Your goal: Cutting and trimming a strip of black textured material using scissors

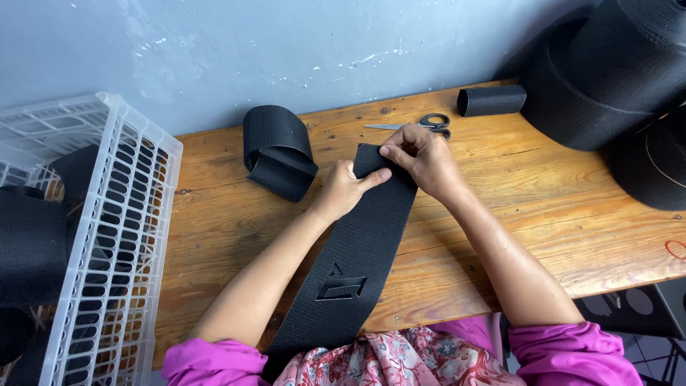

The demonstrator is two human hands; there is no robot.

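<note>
- The wooden table (543, 214) fills the middle of the scene, its planks running left to right, with a grey-blue wall (286, 50) along its far edge.
- A large roll of black webbing (607, 78) stands at the far right corner, partly out of view, with more black rolls just beside it at the right edge.
- A white plastic crate (121, 236) with slotted walls stands at the left end of the table; dark rolled material lies inside it.
- A long black elastic band (357, 250) lies flat on the table, running from the person's lap at the near edge diagonally up to the middle. A cut-out or raised angular shape shows in its near part.
- A folded loop of black band (275, 150) rests far left of the hands, apart from them.
- A small rolled piece of black band (491, 100) lies at the far edge, near the big roll.
- The left hand (343, 189) rests on the left side of the long band's far end, fingers curled, thumb stretched across the band and pressing it down.
- The right hand (425, 157) pinches the far end corner of the same band between thumb and fingertips.
- Black-handled scissors (421, 124) lie just beyond the right hand, blades pointing left.
- A red rubber band (676, 249) lies at the right edge of the table.
</note>
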